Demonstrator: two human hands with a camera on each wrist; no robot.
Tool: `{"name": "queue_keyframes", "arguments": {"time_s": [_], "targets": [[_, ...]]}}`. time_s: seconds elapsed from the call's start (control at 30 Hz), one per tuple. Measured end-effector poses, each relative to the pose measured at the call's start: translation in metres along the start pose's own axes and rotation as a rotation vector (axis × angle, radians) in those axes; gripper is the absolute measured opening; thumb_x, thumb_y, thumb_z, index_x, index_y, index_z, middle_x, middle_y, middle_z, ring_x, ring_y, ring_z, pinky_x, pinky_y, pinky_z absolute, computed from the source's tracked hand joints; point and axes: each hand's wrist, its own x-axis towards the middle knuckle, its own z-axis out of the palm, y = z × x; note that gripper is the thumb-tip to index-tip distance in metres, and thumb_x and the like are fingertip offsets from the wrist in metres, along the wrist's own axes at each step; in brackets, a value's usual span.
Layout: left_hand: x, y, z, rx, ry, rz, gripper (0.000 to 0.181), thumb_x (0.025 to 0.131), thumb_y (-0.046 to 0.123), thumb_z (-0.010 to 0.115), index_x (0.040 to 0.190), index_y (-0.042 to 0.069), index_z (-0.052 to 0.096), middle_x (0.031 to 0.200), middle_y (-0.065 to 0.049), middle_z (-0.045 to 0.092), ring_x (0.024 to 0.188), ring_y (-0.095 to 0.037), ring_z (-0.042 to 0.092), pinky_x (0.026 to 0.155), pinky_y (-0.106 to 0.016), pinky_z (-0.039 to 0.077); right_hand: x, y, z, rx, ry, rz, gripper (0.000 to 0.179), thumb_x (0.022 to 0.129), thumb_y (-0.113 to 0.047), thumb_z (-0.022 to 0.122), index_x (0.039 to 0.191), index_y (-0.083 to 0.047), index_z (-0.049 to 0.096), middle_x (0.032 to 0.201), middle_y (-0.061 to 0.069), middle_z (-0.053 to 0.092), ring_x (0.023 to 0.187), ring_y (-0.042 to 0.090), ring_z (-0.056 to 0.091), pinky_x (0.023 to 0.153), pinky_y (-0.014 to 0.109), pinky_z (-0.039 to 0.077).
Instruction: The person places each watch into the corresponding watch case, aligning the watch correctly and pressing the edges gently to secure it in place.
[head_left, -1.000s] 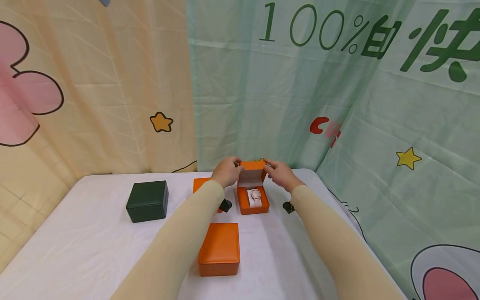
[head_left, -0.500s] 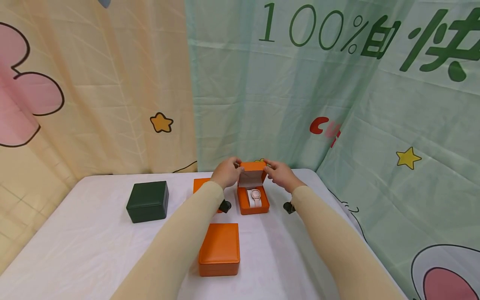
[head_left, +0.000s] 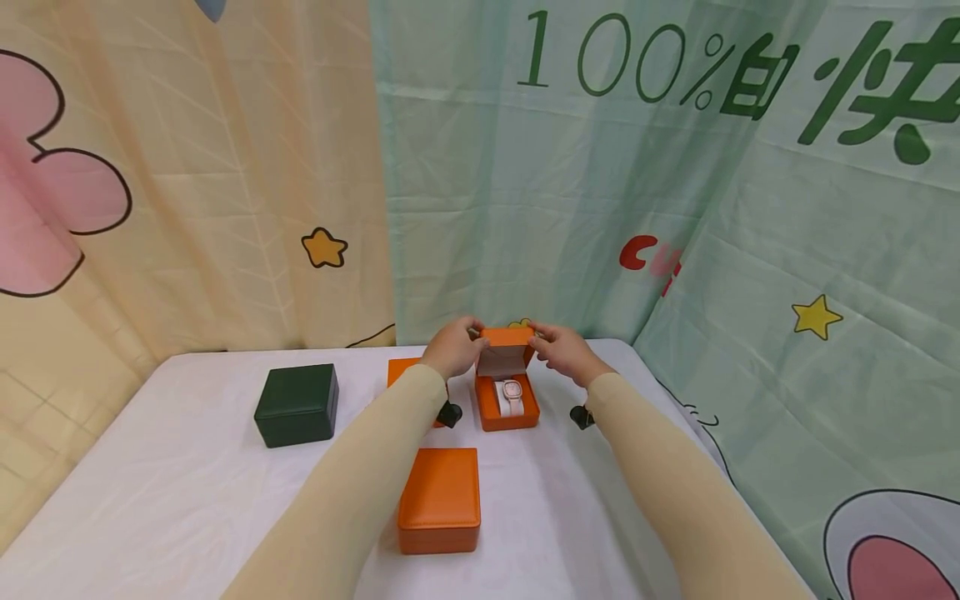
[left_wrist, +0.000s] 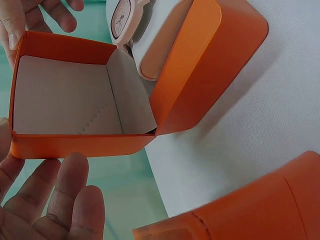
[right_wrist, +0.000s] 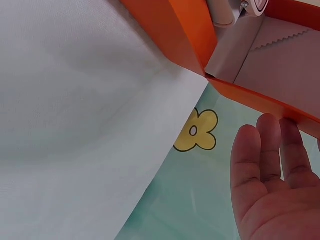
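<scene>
An orange watch box (head_left: 510,421) stands at the table's far edge with its lid (head_left: 506,337) raised. Inside, a pale pink watch (head_left: 512,390) is wrapped round a white cushion; part of it shows in the left wrist view. My left hand (head_left: 453,348) holds the lid's left side, with its thumb at the rim and fingers along the outside (left_wrist: 55,200). On the opposite side my right hand (head_left: 564,353) holds the lid, its thumb on the rim in the left wrist view. The right wrist view shows its fingers (right_wrist: 267,155) against the lid's outer wall.
A closed orange box (head_left: 438,492) lies nearer on the white-covered table (head_left: 165,500). Another orange box (head_left: 401,367) is partly hidden behind my left forearm. Farther left sits a dark green box (head_left: 296,404). A printed curtain (head_left: 525,208) hangs directly behind the table.
The lid's front edge has come down very slightly, with both hands still holding it. The head view has shifted a little; the other boxes stay in place.
</scene>
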Motion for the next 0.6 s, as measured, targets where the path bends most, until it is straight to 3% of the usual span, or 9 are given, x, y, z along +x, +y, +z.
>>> {"name": "queue_keyframes", "arguments": {"time_s": [0.6], "targets": [[-0.0075,0.0004,0.0000,-0.016,-0.022,0.006,0.034,0.104,0.031,0.067,0.135,0.017,0.062,0.139,-0.008,0.065,0.123,-0.029,0.062,0.109,-0.047,0.054,-0.0033,0.0008,-0.0018,0.015,-0.020,0.027,0.057,0.111,-0.034,0.055,0.164,-0.018,0.040,0.153,0.018,0.057,0.130,0.038,0.059,0.113,0.053,0.051]]}}
